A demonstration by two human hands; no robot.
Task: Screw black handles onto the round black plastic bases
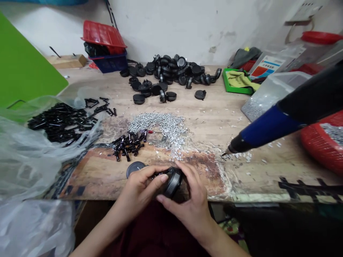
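Both of my hands meet at the table's front edge around a round black plastic wheel (173, 182). My left hand (139, 189) pinches its left side, where a small black part sticks out. My right hand (191, 200) wraps its fingers over the wheel's right side and underneath. Just left of my hands a flat black disc (134, 167) lies on the table. Beyond them lie a small heap of black pins (128, 142) and a spread of small silver screws (160, 125).
A blue and black power screwdriver (270, 126) rests tip-down at the right. A pile of black wheels (168, 73) is at the back. Clear bags with black parts (59, 121) lie left; a red basket (324, 142) and a clear tub (270, 92) stand right.
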